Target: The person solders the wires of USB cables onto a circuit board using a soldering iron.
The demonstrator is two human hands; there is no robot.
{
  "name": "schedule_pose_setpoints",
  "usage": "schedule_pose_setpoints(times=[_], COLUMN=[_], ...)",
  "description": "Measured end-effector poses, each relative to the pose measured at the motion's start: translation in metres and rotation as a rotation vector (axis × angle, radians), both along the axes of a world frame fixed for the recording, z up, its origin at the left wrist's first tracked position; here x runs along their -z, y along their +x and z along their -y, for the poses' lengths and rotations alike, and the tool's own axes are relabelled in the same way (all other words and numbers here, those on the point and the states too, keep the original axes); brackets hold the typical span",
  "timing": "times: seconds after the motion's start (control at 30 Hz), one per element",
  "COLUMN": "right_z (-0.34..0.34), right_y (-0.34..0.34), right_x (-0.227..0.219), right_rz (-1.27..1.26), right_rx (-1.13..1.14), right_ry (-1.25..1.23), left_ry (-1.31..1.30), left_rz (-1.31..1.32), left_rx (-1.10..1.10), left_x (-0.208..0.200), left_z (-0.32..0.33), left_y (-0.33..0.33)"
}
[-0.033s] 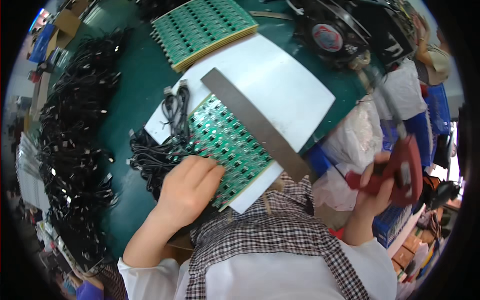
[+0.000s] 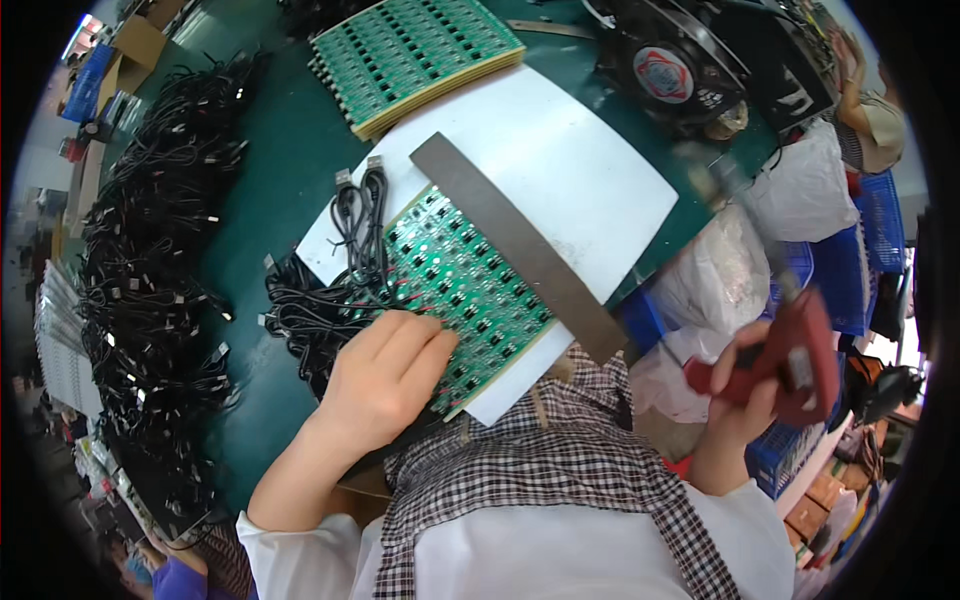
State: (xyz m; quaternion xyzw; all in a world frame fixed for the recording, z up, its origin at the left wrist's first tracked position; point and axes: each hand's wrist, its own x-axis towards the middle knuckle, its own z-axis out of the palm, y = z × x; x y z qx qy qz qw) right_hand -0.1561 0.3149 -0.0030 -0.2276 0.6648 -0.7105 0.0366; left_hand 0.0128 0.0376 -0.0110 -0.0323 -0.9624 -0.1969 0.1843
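A green circuit board panel (image 2: 480,290) lies on a white sheet, with small black parts in rows across it. My left hand (image 2: 388,378) rests at the panel's left edge, fingers curled and pressed together; the fingertips and whatever they pinch are hidden. Next to that hand, a bundle of black USB cables (image 2: 310,310) runs up to the panel, and a few red wire ends show at its edge. Off to the right, my right hand (image 2: 742,395) grips a red gun-shaped tool (image 2: 800,365), held away from the panel. Its front end is blurred.
A dark flat bar (image 2: 520,245) lies along the panel's right side. Stacked green panels (image 2: 420,60) sit beyond the white sheet (image 2: 590,190). Many black cables (image 2: 160,270) cover the table's left. A black fan-like device (image 2: 670,75) stands far right, near plastic bags (image 2: 725,270) and blue crates.
The red tool has dropped slightly and tilted in my right hand. My left hand stays at the panel's edge. The whole view has shifted a little.
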Motion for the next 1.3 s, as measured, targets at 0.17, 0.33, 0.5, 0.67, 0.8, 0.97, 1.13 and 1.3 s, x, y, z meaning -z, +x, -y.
schedule_pose_setpoints(times=[0.17,0.33,0.5,0.67,0.8,0.97,1.13,1.3], right_z=[-0.003,0.004,0.003,0.000,-0.004,-0.002,-0.005,-0.002], right_y=[0.026,0.029,0.027,0.027,0.028,0.026,0.022,0.031], right_x=[-0.005,0.002,0.006,0.009,0.015,0.013,0.012,0.014], right_rz=[0.583,0.797,0.797,0.783,0.720,0.667,0.522,0.677], right_rx=[-0.489,-0.630,-0.653,-0.662,-0.641,-0.658,-0.704,-0.600], right_ry=[0.071,0.075,0.204,0.237,0.268,0.394,0.500,0.212], left_ry=[-0.059,-0.088,-0.207,-0.297,-0.314,-0.264,-0.221,-0.185], left_rz=[-0.009,-0.007,0.012,-0.003,-0.013,-0.006,-0.027,-0.035], left_rx=[0.008,0.039,0.057,0.041,0.033,0.057,0.038,0.029], left_x=[0.000,-0.003,-0.007,-0.006,-0.004,-0.004,-0.003,-0.002], left_z=[-0.005,-0.003,-0.005,-0.007,-0.007,-0.005,-0.006,-0.007], left_y=[-0.001,0.000,0.003,0.003,0.003,0.003,0.003,0.002])
